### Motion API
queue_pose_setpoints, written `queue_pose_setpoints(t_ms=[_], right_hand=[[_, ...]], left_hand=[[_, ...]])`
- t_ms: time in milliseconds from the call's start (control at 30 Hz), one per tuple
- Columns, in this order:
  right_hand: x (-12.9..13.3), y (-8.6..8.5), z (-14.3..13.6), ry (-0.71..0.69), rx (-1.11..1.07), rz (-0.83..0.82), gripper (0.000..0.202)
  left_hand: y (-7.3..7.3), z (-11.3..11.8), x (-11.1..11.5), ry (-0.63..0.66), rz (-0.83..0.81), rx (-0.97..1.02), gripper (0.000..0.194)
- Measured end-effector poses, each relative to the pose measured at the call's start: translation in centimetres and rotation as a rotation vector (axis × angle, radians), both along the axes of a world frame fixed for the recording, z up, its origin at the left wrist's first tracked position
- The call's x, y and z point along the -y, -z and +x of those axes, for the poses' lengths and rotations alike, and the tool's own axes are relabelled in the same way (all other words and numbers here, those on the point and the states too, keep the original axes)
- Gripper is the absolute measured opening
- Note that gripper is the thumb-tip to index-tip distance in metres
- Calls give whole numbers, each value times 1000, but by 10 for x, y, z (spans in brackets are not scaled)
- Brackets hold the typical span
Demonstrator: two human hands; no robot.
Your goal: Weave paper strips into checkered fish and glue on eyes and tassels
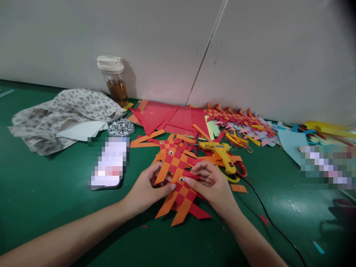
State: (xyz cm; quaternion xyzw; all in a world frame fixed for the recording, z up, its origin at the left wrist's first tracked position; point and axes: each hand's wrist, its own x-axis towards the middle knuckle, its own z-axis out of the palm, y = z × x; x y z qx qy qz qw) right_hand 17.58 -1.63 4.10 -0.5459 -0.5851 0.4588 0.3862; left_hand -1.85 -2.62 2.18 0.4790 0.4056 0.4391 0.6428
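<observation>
An orange and red woven paper fish [182, 193], with strip ends for fins and tail, is held between both hands above the table. My left hand [152, 187] grips its left edge, thumb in front and fingers partly hidden behind. My right hand [213, 181] is closed on its upper right side. The right thumb presses beside a googly eye [181, 179] on the fish. Just beyond lie two similar woven fish [174, 163], each showing one googly eye. A yellow glue gun [222, 152] rests behind my right hand, among orange and red strips.
A round dish of googly eyes [121, 127] and a phone [109, 163] stand left. Behind are a lidded drink cup [111, 65], patterned cloth [63, 107], red paper sheets [167, 118] and many woven fish [236, 116]. A black cord [267, 211] crosses the right side.
</observation>
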Motion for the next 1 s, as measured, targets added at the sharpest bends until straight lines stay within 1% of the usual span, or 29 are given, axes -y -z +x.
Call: queue_pose_setpoints(t_ms=[233, 433, 700, 1000], right_hand=[[1, 0, -1, 8, -31, 1, 33], [3, -1, -4, 8, -35, 33, 30], [8, 0, -12, -31, 9, 169, 23], [14, -3, -17, -41, 82, 207, 20]], left_hand=[[-2, 1, -1, -3, -65, 18, 34], [2, 1, 0, -7, 4, -22, 29], [7, 3, 0, -51, 34, 60, 24], [0, 2, 1, -98, 29, -30, 27]])
